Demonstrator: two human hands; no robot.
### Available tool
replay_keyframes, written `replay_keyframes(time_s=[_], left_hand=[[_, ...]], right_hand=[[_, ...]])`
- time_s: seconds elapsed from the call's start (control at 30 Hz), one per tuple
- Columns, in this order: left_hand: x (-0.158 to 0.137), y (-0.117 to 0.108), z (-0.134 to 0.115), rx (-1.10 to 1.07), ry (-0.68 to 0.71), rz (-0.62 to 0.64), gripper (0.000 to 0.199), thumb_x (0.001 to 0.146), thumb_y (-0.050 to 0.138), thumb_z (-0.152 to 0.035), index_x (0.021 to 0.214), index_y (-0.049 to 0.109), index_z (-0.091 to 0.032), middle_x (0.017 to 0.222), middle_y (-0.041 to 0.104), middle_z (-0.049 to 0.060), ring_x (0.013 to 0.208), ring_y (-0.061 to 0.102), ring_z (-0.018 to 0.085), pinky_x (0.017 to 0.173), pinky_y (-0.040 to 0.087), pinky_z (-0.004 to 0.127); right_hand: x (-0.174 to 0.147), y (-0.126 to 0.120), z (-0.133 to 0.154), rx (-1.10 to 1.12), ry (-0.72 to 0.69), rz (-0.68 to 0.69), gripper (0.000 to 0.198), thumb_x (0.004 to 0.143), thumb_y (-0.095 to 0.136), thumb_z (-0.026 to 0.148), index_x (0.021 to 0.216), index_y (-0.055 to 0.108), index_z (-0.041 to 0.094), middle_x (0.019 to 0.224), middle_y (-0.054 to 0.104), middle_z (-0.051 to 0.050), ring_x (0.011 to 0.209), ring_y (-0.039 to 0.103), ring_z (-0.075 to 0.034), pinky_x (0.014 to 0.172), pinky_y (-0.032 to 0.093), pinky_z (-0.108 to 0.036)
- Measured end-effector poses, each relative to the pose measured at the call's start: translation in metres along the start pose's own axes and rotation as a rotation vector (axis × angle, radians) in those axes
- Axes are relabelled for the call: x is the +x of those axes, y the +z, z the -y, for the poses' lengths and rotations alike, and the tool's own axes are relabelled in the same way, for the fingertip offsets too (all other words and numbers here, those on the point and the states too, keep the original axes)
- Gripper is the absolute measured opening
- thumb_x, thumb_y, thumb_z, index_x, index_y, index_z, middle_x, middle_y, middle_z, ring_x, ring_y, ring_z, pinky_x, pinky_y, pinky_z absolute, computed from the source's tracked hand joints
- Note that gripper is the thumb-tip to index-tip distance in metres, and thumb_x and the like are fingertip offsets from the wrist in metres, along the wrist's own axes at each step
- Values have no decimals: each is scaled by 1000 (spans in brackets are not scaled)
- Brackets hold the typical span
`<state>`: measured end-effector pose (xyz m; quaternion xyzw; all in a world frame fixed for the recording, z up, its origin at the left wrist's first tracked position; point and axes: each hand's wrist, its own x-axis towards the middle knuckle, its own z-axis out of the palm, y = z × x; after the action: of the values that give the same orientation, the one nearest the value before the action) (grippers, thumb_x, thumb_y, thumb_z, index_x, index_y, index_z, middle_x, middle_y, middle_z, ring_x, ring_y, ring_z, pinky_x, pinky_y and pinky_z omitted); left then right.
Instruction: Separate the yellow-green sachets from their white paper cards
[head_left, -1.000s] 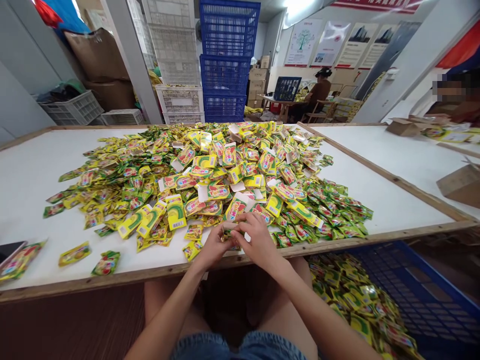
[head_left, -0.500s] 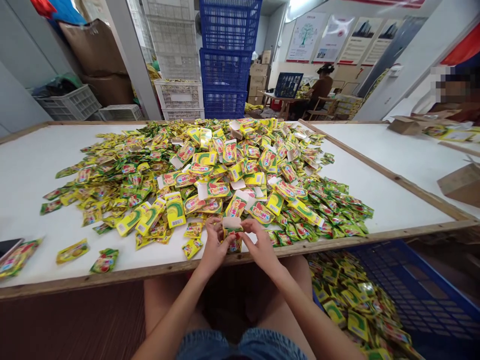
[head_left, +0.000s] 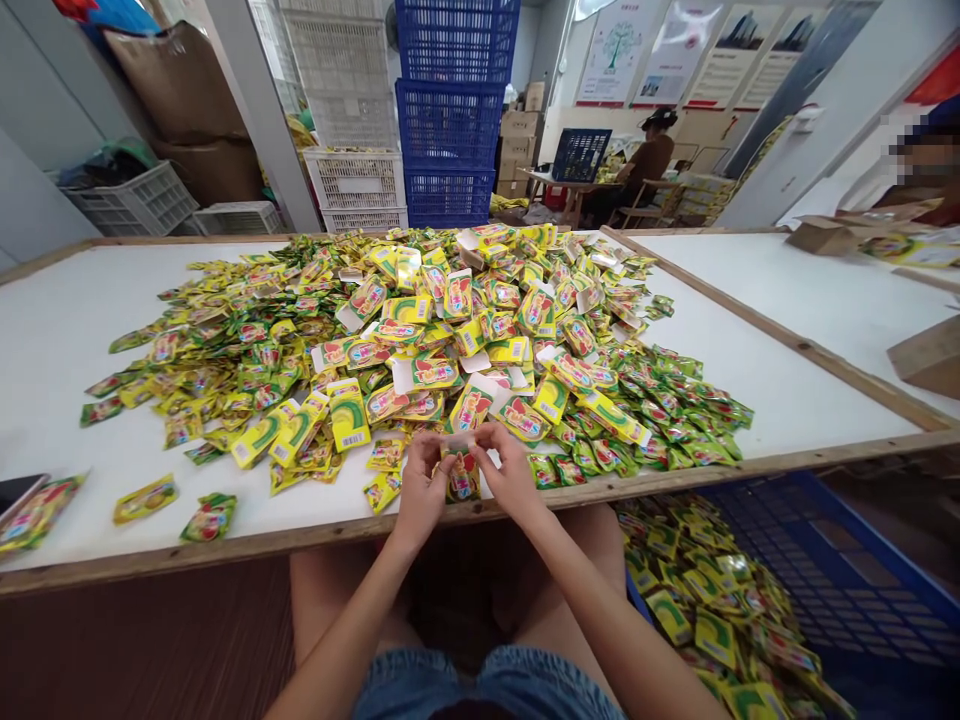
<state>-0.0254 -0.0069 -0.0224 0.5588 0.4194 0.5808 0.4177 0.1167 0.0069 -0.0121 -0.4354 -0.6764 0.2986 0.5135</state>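
Between my hands, at the table's near edge, is a small printed candy box (head_left: 463, 478) with its flap end pointing away from me. My left hand (head_left: 422, 480) grips the box's left side, thumb across its front. On the right side, my right hand (head_left: 505, 468) pinches it near the top flap. Just beyond lies a heap of yellow and green candy boxes (head_left: 436, 373), several with white flaps standing open. Small green candy packets (head_left: 652, 410) spread to the right of my hands, and yellow packets (head_left: 384, 491) lie close to my left hand.
A wooden rim (head_left: 247, 548) edges the white table (head_left: 52, 330). Below right stands a blue crate (head_left: 840, 560) holding filled boxes (head_left: 712, 640). Loose packets (head_left: 210, 518) and a phone-like dark object (head_left: 16, 492) lie left. Stacked crates (head_left: 450, 120) and a seated person (head_left: 646, 160) are behind.
The box's raised white flap has been folded down and now shows much less. My right hand has shifted up and inward onto the flap end. The view has tilted slightly.
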Motion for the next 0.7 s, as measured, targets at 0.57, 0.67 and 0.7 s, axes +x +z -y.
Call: replay_keyframes(time_s=[0.57, 0.67, 0.7], left_hand=[[-2, -1, -18, 47, -80, 26, 13, 79, 56, -27, 86, 61, -17, 87, 66, 5, 82, 61, 17, 76, 46, 29], [2, 0, -15, 92, -90, -1, 14, 78, 56, -29, 84, 62, -17, 80, 65, 4, 74, 60, 16, 70, 46, 26], [3, 0, -14, 100, -92, -8, 15, 78, 56, -30, 83, 62, -17, 78, 64, 3, 71, 59, 15, 68, 45, 25]], right_hand=[[-3, -5, 17, -230, -86, 48, 20, 88, 44, 28, 84, 61, 19, 78, 62, -4, 73, 56, -16, 66, 43, -27], [-1, -4, 14, -335, -98, 66, 22, 89, 41, 28, 84, 60, 19, 78, 61, -5, 72, 56, -17, 65, 41, -27], [0, -3, 14, -374, -104, 73, 22, 90, 40, 28, 84, 59, 19, 78, 61, -5, 73, 56, -17, 65, 41, -27]])
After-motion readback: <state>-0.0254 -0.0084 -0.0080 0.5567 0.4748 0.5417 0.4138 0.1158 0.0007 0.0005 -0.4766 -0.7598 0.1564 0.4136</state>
